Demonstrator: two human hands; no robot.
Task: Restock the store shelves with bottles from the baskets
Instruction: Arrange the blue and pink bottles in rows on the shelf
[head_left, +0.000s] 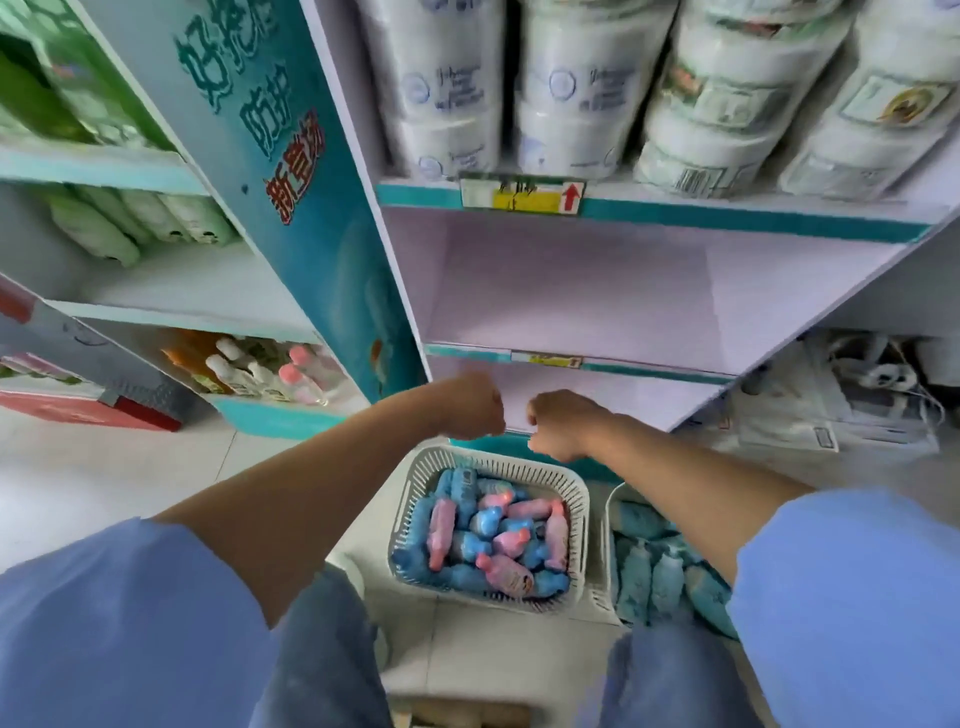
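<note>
White latticed plastic is being shown on the floor tiles: a white basket (581, 501), in which pink and blue bottles (491, 540) are being heaped loosely on their sides. Just to the right of the white basket, a second basket (609, 525) is being filled by pale blue bottles (654, 566), and it is being partly covered by the right forearm.

Above the far rim of the white basket, both hands are being held out side by side, knuckles close but apart. The left hand (470, 408) is being held with its fingers curled into a fist, and the right hand (558, 426) is being held the same way; nothing is being pinched by either.

Behind the white basket, past the hands, a pale lilac lower shelf (597, 402) is being presented, and a deeper lilac shelf (571, 291) is being shown above it. Higher still, toilet-paper packs (441, 88) are being stood in a row over a yellow price tag (522, 195).

Up and left of the white basket, a teal side panel (291, 171) printed with characters is being seen. Beyond that panel, orange, white and pink-capped bottles (260, 371) are being displayed low down, with green packs (104, 234) above them. Nearer than the white basket, blue sleeves (104, 623) are being worn.
</note>
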